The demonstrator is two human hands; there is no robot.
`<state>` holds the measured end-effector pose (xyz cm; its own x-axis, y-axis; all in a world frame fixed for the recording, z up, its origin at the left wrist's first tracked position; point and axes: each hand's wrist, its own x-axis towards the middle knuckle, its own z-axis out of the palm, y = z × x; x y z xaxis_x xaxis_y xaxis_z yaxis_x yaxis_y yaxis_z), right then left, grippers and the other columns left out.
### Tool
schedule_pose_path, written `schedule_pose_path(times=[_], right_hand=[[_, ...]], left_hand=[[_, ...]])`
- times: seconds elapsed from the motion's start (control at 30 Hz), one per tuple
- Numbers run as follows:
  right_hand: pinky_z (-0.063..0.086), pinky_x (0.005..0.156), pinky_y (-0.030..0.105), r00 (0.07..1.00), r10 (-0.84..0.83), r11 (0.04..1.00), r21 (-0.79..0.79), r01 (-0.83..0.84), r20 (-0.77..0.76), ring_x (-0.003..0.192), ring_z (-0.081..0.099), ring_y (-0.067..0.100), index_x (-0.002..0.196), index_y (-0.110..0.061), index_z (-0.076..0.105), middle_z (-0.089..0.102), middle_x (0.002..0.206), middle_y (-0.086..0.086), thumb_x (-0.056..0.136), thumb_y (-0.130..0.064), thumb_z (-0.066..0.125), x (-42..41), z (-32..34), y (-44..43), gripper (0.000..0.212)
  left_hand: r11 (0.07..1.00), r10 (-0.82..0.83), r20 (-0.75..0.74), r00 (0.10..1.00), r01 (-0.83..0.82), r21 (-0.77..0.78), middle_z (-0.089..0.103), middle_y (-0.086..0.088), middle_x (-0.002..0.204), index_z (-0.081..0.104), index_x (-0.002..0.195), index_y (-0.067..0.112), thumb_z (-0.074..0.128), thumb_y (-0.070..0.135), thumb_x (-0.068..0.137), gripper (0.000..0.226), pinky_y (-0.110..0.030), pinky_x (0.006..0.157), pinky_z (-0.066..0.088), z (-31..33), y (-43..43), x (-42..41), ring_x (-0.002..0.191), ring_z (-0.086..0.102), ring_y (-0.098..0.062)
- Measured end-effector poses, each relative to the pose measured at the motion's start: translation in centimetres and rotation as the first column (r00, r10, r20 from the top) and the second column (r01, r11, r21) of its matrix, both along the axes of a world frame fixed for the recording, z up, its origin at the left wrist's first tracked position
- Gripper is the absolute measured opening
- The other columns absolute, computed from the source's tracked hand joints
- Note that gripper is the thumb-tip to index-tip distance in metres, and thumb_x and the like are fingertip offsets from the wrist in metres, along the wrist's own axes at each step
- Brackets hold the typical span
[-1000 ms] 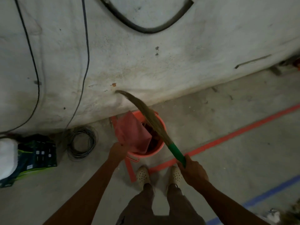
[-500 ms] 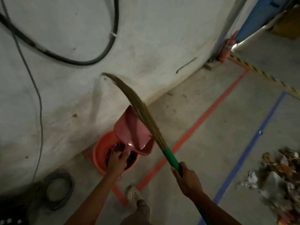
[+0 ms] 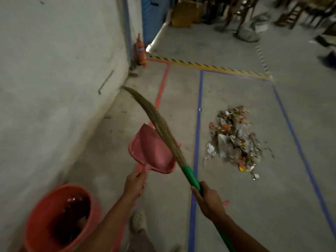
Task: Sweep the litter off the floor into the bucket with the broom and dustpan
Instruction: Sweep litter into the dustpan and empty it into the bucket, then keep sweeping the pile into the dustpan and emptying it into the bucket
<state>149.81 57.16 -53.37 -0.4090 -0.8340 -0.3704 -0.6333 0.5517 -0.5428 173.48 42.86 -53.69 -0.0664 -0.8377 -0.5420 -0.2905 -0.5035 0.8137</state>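
Head view shows the job partly done. The bucket [image 3: 41,213] stands near left beside the wall, with dark contents that may be litter already tipped in, though what they are cannot be told for sure. The dustpan [image 3: 151,151] is held up off the floor [image 3: 263,206] and its scoop looks bare.

The left hand [image 3: 135,184] grips the dustpan's handle with fingers curled round it. The right hand [image 3: 207,201] is wrapped round the green handle of the broom [image 3: 158,124], whose bristles point up and away, crossing in front of the dustpan and clear of the floor.

Most of the work appears to lie ahead. A sizeable heap of litter [image 3: 236,140] sits on the floor to the right and farther off, inside the blue tape lines, well apart from both tools. One small pink scrap [image 3: 226,202] lies just right of the right hand.

By this reading, more than one scoop is needed: set the pan by the heap, brush litter in, carry it to the bucket.
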Motion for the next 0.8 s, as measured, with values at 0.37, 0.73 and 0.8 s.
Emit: schedule_pose_path(times=[0.37,0.73,0.8], right_hand=[[0.057,0.07,0.04,0.851,-0.524,0.849,0.076,0.523,-0.008,0.071,0.065,0.017,0.107,-0.027,0.052,0.065,0.078,-0.001,0.098,-0.06,0.047,-9.1,-1.2,1.4,0.034],[0.05,0.044,0.024,0.425,-0.882,0.466,0.237,0.852,0.205,0.064,0.065,0.018,0.146,-0.014,0.039,0.066,0.087,0.009,0.101,-0.053,0.048,-14.9,-3.0,-2.6,0.06],[0.055,0.047,0.029,0.316,-0.921,0.371,0.26,0.891,0.229,0.064,0.065,0.02,0.138,-0.014,0.047,0.066,0.088,0.011,0.101,-0.054,0.049,-16.1,-4.6,-2.9,0.054]], left_hand=[[0.897,-0.438,-0.042,0.898,0.44,0.052,0.052,-0.007,0.055,0.062,0.08,0.005,0.065,0.05,0.094,0.047,-0.019,0.035,0.025,-0.2,-8.0,-19.6,0.035,0.037,-0.014],[0.726,-0.684,0.021,0.73,0.677,0.123,0.048,-0.008,0.057,0.055,0.075,0.011,0.063,0.047,0.096,0.043,-0.017,0.038,0.021,-3.9,-13.8,-35.1,0.036,0.033,-0.012],[0.691,-0.72,0.042,0.693,0.709,0.141,0.048,-0.007,0.057,0.054,0.076,0.011,0.062,0.043,0.097,0.039,-0.017,0.037,0.021,-5.3,-13.8,-37.6,0.035,0.033,-0.012]])
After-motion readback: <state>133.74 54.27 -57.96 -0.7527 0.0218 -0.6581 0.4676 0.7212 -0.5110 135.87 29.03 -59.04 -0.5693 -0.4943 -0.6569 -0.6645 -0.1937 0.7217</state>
